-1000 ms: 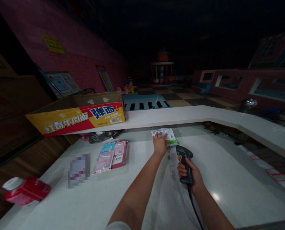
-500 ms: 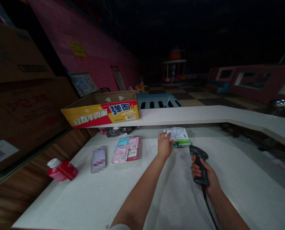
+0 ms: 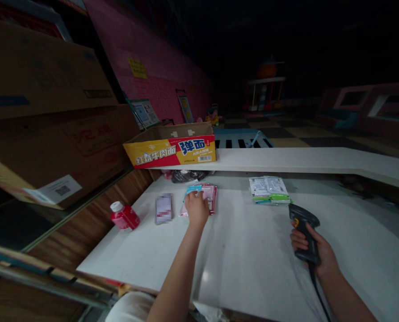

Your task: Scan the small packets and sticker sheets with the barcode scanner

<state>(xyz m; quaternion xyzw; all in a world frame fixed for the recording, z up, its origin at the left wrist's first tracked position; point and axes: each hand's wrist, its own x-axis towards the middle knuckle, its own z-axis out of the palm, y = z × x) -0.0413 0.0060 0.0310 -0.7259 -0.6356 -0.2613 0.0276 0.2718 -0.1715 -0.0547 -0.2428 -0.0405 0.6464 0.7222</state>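
Note:
A black barcode scanner (image 3: 307, 237) is gripped in my right hand (image 3: 323, 255), its nose tilted up to the left and its cable trailing down. My left hand (image 3: 197, 209) lies over a stack of pink and blue flat packets (image 3: 210, 193), fingers bent and somewhat apart, covering part of the stack; no packet is visibly lifted. To the right, a pile of white and green packets (image 3: 269, 188) rests beyond the scanner, touched by neither hand. Left of the pink stack are a blurred pale rectangular item (image 3: 163, 209) and a red bottle with a white cap (image 3: 124, 216).
A raised white ledge (image 3: 286, 158) runs along the back of the white counter (image 3: 246, 264). On it stands an open red and yellow carton (image 3: 172, 151). Large brown boxes (image 3: 68, 138) are stacked at left. A dark bundle (image 3: 187, 175) sits under the ledge.
My left hand has left the white and green packets and moved left onto the pink and blue stack. The view has swung left; my right hand still holds the scanner.

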